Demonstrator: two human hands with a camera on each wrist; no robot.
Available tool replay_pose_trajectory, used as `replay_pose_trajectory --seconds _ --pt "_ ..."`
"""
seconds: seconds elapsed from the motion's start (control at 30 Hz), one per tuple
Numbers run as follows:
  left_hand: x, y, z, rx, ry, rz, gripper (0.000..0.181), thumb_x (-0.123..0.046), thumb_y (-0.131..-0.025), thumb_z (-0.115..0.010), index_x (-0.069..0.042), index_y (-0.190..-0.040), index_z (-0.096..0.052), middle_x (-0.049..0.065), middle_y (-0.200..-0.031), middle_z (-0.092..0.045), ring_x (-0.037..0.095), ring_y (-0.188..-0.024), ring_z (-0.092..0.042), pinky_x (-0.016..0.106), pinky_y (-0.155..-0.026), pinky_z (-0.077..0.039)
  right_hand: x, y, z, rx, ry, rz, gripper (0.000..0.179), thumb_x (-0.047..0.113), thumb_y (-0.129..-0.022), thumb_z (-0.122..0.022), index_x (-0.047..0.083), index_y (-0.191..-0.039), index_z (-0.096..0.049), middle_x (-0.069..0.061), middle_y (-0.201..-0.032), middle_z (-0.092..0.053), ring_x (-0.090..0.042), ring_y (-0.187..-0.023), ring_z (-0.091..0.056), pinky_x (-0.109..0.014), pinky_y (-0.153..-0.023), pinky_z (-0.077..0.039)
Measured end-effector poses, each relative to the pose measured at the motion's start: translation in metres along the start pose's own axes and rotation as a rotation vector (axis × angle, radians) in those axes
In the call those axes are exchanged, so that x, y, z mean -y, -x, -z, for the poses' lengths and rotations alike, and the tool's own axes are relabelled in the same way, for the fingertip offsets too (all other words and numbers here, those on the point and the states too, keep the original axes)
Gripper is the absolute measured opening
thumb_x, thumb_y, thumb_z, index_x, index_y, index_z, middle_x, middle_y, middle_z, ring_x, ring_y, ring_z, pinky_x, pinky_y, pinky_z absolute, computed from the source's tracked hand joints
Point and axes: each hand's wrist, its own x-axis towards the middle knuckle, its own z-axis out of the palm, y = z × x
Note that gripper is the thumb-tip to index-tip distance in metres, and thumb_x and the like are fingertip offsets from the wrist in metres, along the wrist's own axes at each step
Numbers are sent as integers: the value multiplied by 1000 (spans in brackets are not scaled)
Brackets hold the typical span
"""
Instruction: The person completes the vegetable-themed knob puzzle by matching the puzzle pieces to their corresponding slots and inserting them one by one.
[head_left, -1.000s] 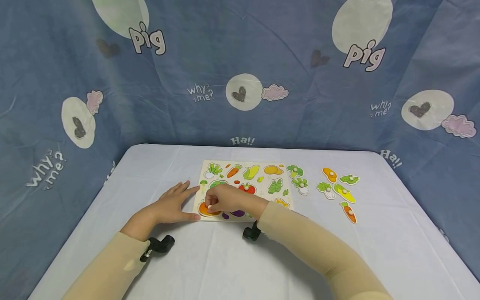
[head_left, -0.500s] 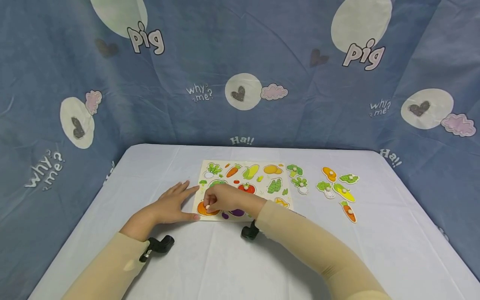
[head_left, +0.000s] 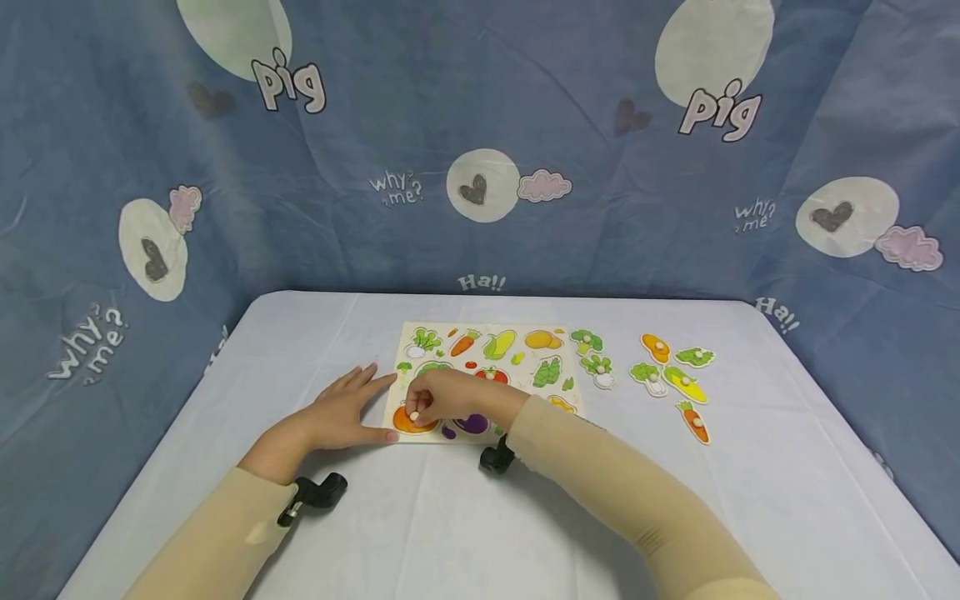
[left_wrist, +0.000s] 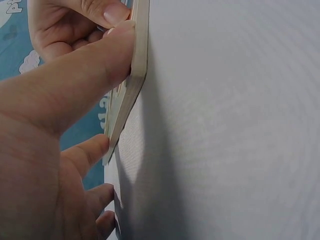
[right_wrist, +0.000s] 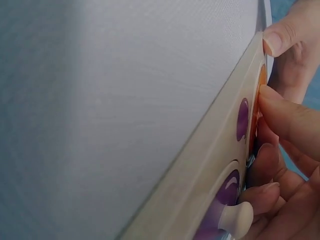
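In the head view, my right hand (head_left: 450, 394) bends over the near left part of a flat vegetable puzzle board (head_left: 521, 382). Its thumb and fingers pinch at the orange pumpkin piece (head_left: 402, 423), which lies in its place on the board. The right wrist view has the thumb touching the pumpkin piece (right_wrist: 262, 75); the curled fingers hide most of it. My left hand (head_left: 339, 410) spreads along the board's left edge, thumb on the near corner, index fingertip against the side. A purple eggplant piece (head_left: 474, 423) with a round knob (right_wrist: 242, 220) sits beside the pumpkin.
Several loose knobbed pieces lie right of the board, among them a broccoli (head_left: 587, 341), a radish (head_left: 597, 368), a corn (head_left: 686, 383) and a carrot (head_left: 694, 423). A white cloth (head_left: 375, 533) covers the table. A blue printed curtain (head_left: 390, 83) hangs behind.
My right hand stays at the pumpkin piece with hardly any movement. The left hand keeps its place at the board's edge. The whole head view has shifted slightly.
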Motion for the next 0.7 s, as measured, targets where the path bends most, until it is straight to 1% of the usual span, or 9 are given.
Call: replay_pose_trajectory --seconds 0.2,0.47,0.57,0.7 --pt "-3 1 1 2 2 6 104 -70 -78 -70 -14 -157 -33 27 -163 -15 52 -148 -9 74 -111 -13 -1 2 1 -2 -45 -9 9 16 -90 -77 16 -92 -68 5 -82 -60 -7 -77 -53 -17 -74 -46" --pt "-5 2 2 6 0 21 103 -68 -78 -71 -14 -157 -34 27 -163 -16 52 -147 -10 76 -110 -14 -8 -1 0 4 -87 19 8 15 -90 -76 16 -94 -69 4 -83 -61 -7 -76 -54 -17 -74 -47" --pt "-5 1 1 3 -3 25 103 -69 -78 -71 -14 -157 -34 27 -163 -17 52 -148 -10 76 -109 -14 -9 2 3 -10 -91 28 9 14 -90 -76 17 -96 -70 5 -85 -63 -7 -78 -56 -17 -76 -48" --pt "-4 1 1 -5 -5 17 103 -69 -78 -71 -13 -157 -34 27 -163 -17 52 -148 -11 76 -110 -15 -7 12 9 -23 -72 52 10 14 -91 -75 15 -99 -70 6 -87 -64 -8 -81 -58 -19 -78 -50"
